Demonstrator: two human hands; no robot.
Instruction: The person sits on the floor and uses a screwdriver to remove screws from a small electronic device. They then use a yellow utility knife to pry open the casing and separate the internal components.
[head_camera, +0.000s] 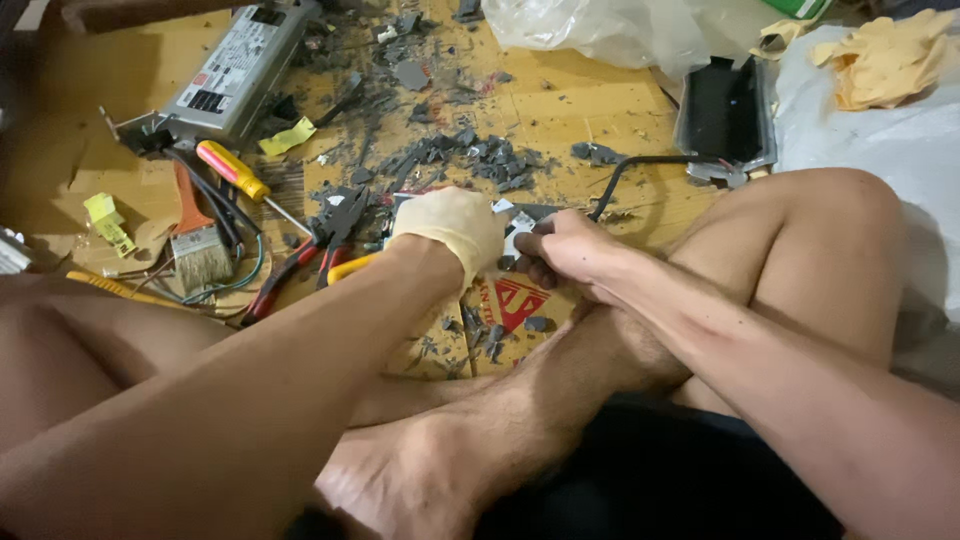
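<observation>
We grip a small grey-and-white piece (519, 238) between both hands at the centre of the frame.

Our left hand (452, 228), in a pale glove, closes on the piece from the left, and our bare right hand (568, 252) pinches it from the right, fingers curled tight; what the piece is we cannot tell. It sits just above the cardboard-covered floor (560, 100), over our crossed legs. Grey fragments (470, 155) lie scattered above the hands. Left of centre lie red-handled pliers (305, 255), a screwdriver (240, 177) and a brush (198, 240). A grey metal box (240, 70) sits upper left, an open black casing (725, 120) upper right.
</observation>
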